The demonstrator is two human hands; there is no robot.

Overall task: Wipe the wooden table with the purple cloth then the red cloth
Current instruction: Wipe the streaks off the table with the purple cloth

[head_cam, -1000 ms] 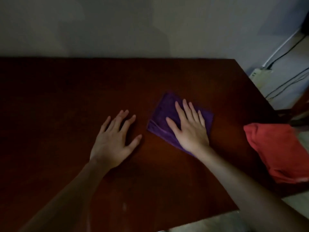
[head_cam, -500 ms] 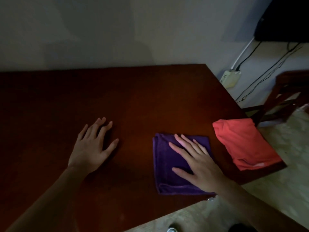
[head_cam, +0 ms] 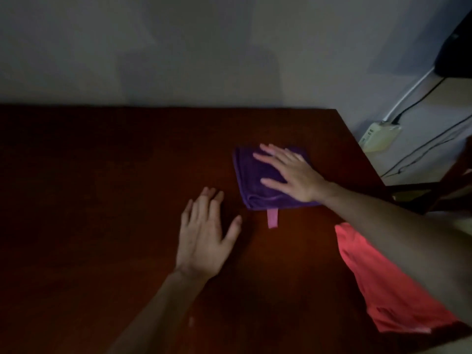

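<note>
A folded purple cloth [head_cam: 251,175] lies on the dark wooden table [head_cam: 102,175], toward the far right part. A pink tag sticks out from its near edge. My right hand [head_cam: 291,172] presses flat on the cloth with straight, spread fingers. My left hand [head_cam: 204,236] rests flat on the bare wood, just left of and nearer than the cloth. A red cloth [head_cam: 388,290] lies at the table's near right corner, partly under my right forearm.
A wall runs behind the table's far edge. To the right, off the table, a white power strip [head_cam: 380,135] with cables sits on the floor, and part of a dark wooden chair [head_cam: 434,190] stands close to the table's right edge.
My right hand has slid the purple cloth away from the near edge toward the far right of the table. The left hand stays flat on the wood. The view shifted.
</note>
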